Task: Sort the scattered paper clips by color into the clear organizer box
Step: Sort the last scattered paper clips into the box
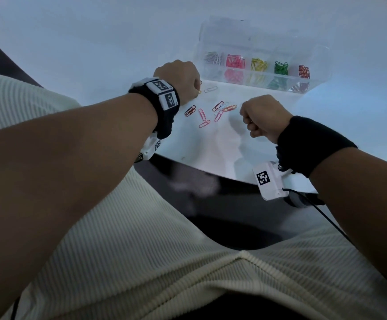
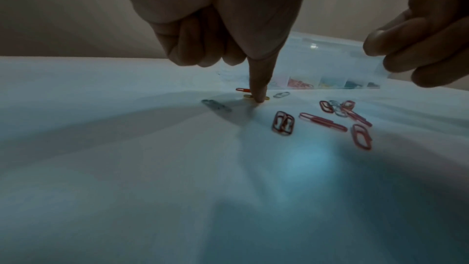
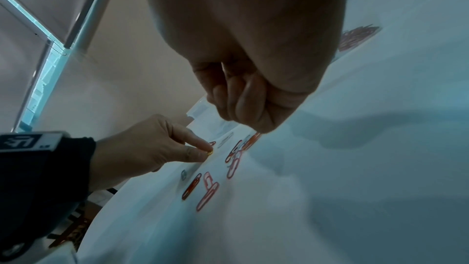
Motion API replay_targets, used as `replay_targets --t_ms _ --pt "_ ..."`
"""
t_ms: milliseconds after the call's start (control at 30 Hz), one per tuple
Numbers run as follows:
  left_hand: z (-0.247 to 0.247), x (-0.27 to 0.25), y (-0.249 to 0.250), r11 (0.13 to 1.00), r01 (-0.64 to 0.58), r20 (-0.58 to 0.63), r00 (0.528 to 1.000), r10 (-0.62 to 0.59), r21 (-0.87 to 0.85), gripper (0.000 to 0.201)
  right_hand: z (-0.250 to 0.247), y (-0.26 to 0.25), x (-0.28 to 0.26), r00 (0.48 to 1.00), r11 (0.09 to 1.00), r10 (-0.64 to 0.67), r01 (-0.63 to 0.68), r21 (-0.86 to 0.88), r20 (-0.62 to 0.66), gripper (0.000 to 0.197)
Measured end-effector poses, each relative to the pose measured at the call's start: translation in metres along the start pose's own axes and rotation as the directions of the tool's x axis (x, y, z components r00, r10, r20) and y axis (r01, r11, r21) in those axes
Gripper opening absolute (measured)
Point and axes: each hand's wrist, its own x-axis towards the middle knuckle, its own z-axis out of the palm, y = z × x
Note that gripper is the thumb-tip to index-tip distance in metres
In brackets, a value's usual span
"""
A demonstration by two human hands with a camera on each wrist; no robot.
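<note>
- The left hand [image 1: 178,77] has its index finger [image 2: 259,87] pointing straight down, the tip pressing a yellow paper clip [image 2: 247,96] flat on the white table [image 1: 95,54]; the other fingers are curled into the palm.
- A red clip [image 2: 241,89] lies just beyond the yellow one, and a silver clip [image 1: 211,89] sits at about 3 o'clock from the fingertip, near it.
- The right hand [image 1: 262,114] hovers over the table at about 4 o'clock from the left, fingers curled tightly together; I cannot tell whether it holds anything.
- Between the two hands lie the scattered paper clips [image 1: 220,109], mostly pink and red, a few overlapping in a small heap, others lying apart nearer the table edge.
- The clear organizer box [image 1: 257,49] stands open at 12 o'clock from the heap, its row of compartments holding pale, pink, yellow, green and red clips, one color each.
- A grey-blue clip [image 2: 217,105] lies at 9 o'clock from the fingertip.
</note>
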Motion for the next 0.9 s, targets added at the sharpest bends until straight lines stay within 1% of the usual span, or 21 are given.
replay_targets --t_ms 100,167,233,300,333,367,400,433,467,500,533,567,600,667,733,833,900 --pt "0.003 -0.002 0.003 0.997 -0.003 0.007 1.000 0.002 0.072 0.019 -0.010 0.004 0.000 0.999 0.984 0.031 -0.034 -0.173 -0.020 0.013" --pt "0.005 -0.003 0.004 0.994 0.009 0.032 0.999 -0.013 0.107 0.024 -0.016 0.005 -0.001 0.999 0.974 0.045 -0.050 -0.221 -0.029 0.011" --pt "0.003 -0.007 0.005 0.995 0.016 0.039 0.999 -0.020 0.102 0.027 -0.023 0.003 -0.003 0.998 0.970 0.047 -0.058 -0.236 -0.052 0.007" --pt "-0.001 -0.009 0.011 0.997 0.008 0.046 0.999 -0.011 0.072 0.023 -0.030 -0.001 -0.004 0.997 0.978 0.036 -0.050 -0.202 -0.073 0.006" --pt "-0.004 -0.008 0.016 0.999 0.002 0.061 0.998 -0.005 0.038 0.022 -0.032 -0.004 -0.004 0.996 0.987 0.029 -0.042 -0.157 -0.083 0.007" --pt "-0.009 -0.008 0.021 0.999 0.011 0.069 0.998 -0.009 -0.034 0.026 -0.035 -0.008 -0.004 0.995 0.995 0.020 -0.030 -0.097 -0.099 0.010" --pt "-0.015 -0.008 0.026 0.986 0.052 0.091 0.995 -0.038 -0.156 0.032 -0.038 -0.012 -0.004 0.992 1.000 0.010 -0.013 -0.026 -0.123 0.014" --pt "-0.019 -0.008 0.032 0.941 0.100 0.120 0.991 -0.064 -0.323 0.035 -0.040 -0.018 -0.003 0.989 0.999 0.002 0.006 0.052 -0.150 0.018" --pt "-0.023 -0.008 0.038 0.860 0.136 0.150 0.986 -0.069 -0.493 0.034 -0.042 -0.023 -0.003 0.984 0.991 -0.005 0.029 0.132 -0.176 0.020" --pt "-0.026 -0.009 0.042 0.759 0.159 0.175 0.983 -0.060 -0.632 0.031 -0.044 -0.029 -0.003 0.980 0.978 -0.014 0.055 0.200 -0.199 0.019" --pt "-0.028 -0.011 0.046 0.660 0.173 0.195 0.980 -0.041 -0.731 0.027 -0.046 -0.035 -0.002 0.976 0.965 -0.027 0.081 0.251 -0.214 0.016" --pt "-0.030 -0.013 0.048 0.586 0.174 0.203 0.979 -0.016 -0.791 0.026 -0.047 -0.041 -0.002 0.974 0.954 -0.037 0.102 0.283 -0.226 0.013" --pt "-0.031 -0.013 0.050 0.534 0.169 0.210 0.978 0.016 -0.829 0.029 -0.048 -0.045 -0.002 0.971 0.945 -0.046 0.119 0.305 -0.236 0.013" --pt "-0.033 -0.011 0.054 0.471 0.165 0.224 0.972 0.072 -0.866 0.040 -0.050 -0.053 -0.001 0.965 0.924 -0.064 0.153 0.350 -0.254 0.016" --pt "-0.037 -0.007 0.057 0.429 0.176 0.238 0.967 0.094 -0.886 0.043 -0.049 -0.060 0.001 0.962 0.895 -0.068 0.176 0.409 -0.266 0.020" --pt "-0.045 -0.001 0.064 0.396 0.212 0.265 0.961 0.082 -0.893 0.032 -0.048 -0.069 0.008 0.958 0.834 -0.069 0.209 0.511 -0.280 0.023" --pt "-0.050 0.004 0.070 0.403 0.249 0.290 0.956 0.044 -0.881 0.025 -0.048 -0.072 0.013 0.963 0.804 -0.058 0.200 0.559 -0.261 0.021"
